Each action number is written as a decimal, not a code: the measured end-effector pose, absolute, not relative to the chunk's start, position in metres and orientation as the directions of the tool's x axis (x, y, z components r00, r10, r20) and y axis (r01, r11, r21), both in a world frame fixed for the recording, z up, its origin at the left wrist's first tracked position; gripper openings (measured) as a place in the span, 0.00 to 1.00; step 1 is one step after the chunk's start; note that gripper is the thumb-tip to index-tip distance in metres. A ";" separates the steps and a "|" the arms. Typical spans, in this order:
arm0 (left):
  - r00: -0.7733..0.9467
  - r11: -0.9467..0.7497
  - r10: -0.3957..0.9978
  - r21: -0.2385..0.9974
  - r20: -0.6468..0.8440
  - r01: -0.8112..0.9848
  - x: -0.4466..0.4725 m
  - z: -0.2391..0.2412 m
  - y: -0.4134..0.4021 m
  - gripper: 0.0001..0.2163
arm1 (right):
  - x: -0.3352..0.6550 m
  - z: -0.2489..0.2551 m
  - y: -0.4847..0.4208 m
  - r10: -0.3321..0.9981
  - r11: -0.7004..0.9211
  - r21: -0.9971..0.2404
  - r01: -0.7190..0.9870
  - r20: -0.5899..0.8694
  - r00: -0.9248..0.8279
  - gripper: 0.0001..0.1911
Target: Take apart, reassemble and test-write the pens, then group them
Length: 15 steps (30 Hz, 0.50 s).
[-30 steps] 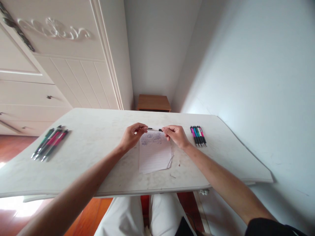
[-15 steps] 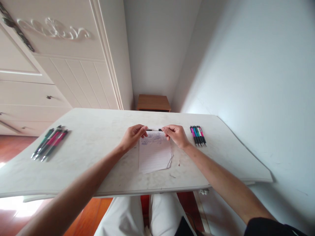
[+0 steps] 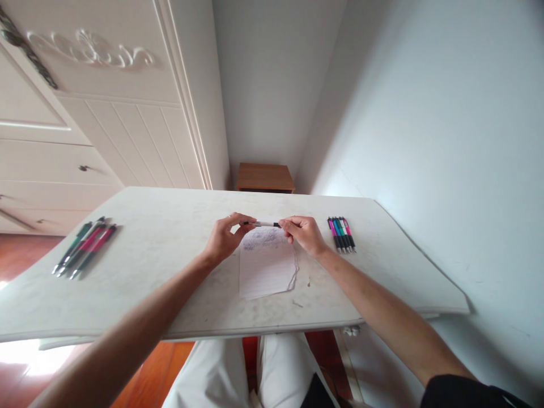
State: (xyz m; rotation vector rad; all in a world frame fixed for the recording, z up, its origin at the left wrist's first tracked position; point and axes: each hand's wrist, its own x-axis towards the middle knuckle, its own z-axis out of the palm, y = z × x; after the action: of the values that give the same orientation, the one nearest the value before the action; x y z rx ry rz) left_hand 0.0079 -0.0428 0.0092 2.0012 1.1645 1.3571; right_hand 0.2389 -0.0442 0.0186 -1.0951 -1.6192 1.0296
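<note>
A white and black pen (image 3: 264, 224) is held level above the top of a lined sheet of paper (image 3: 266, 269) that has blue scribbles at its upper end. My left hand (image 3: 224, 236) pinches the pen's left end with its fingertips. My right hand (image 3: 304, 233) grips the right end, fingers curled round it. Both hands hover over the middle of the white table (image 3: 170, 266).
Several pens with pink, teal and white barrels (image 3: 341, 234) lie in a row right of my right hand. Another bunch of pens (image 3: 83, 246) lies at the table's left side. A white cabinet (image 3: 97, 96) stands at the left, a small wooden stand (image 3: 264, 177) behind the table.
The fingers of my left hand have shifted a little on the pen's left end, so more of the tip shows. My right hand and the paper have stayed put.
</note>
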 end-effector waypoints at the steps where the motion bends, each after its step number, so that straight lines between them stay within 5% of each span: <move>1: 0.159 -0.546 0.832 0.735 0.531 0.402 0.008 0.010 -0.043 0.11 | 0.239 0.019 -0.044 0.955 0.260 -0.945 0.201 0.220 -0.199 0.24; 15: 0.204 -0.351 0.930 0.901 0.305 0.254 0.008 0.005 -0.037 0.18 | 0.236 0.016 -0.044 0.944 0.304 -0.937 0.170 0.273 -0.184 0.24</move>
State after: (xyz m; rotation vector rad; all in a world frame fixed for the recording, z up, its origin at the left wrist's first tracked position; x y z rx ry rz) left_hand 0.0078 -0.0372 0.0049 1.7521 1.1138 1.1753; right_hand 0.2360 -0.0440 0.0160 -1.0435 -1.5965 0.9955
